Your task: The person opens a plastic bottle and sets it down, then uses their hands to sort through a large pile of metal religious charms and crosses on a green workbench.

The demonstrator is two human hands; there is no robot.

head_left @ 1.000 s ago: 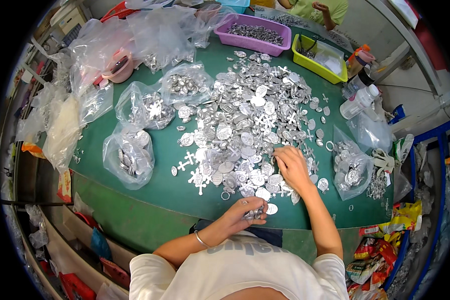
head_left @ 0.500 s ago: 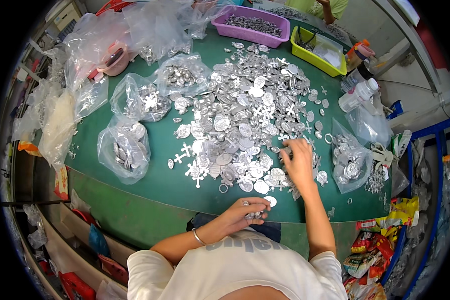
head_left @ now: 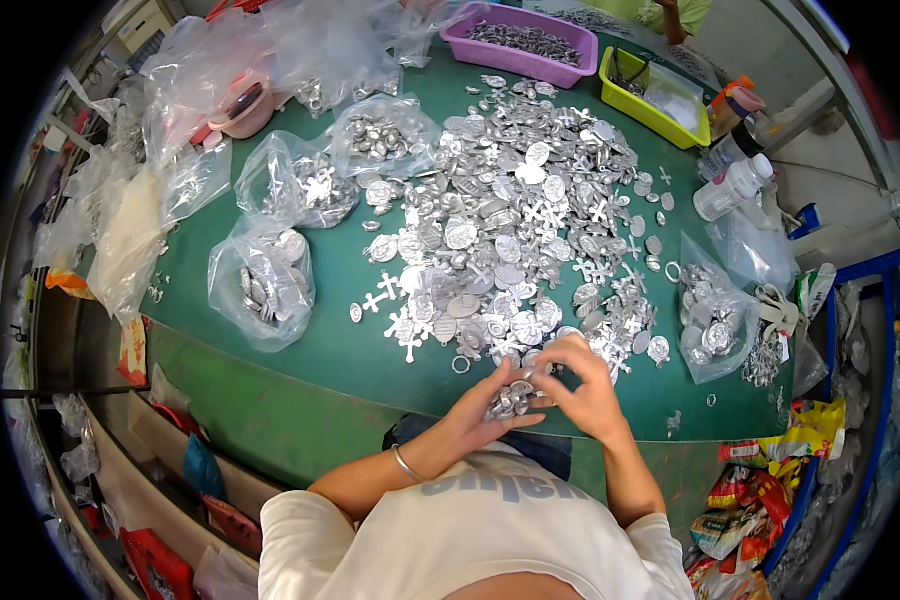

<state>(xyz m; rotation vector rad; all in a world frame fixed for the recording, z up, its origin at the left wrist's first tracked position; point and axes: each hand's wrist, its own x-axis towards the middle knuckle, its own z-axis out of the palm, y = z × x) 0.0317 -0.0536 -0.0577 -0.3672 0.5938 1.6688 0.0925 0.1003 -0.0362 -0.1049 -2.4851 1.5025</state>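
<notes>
A handful of small silver medals rests in my left hand, its fingers curled round them at the table's near edge. Right beside it, my right hand has its fingertips drawn together over the handful; what they pinch, if anything, is too small to make out. Just beyond both hands spreads a big heap of silver medals, mostly oval and round. Small silver crosses are mixed in and lie along the heap's left edge. A loose metal ring lies near my left hand.
Clear bags of medals stand left and right of the heap. Farther back are a purple basket of small metal parts, a yellow-green basket, a white bottle and a pink bowl. Another person's hand shows at the far side.
My right hand has come back from the heap's right part to my left hand, fingertips closing over the handful. My left hand has turned, showing the medals in it more. The view has shifted slightly.
</notes>
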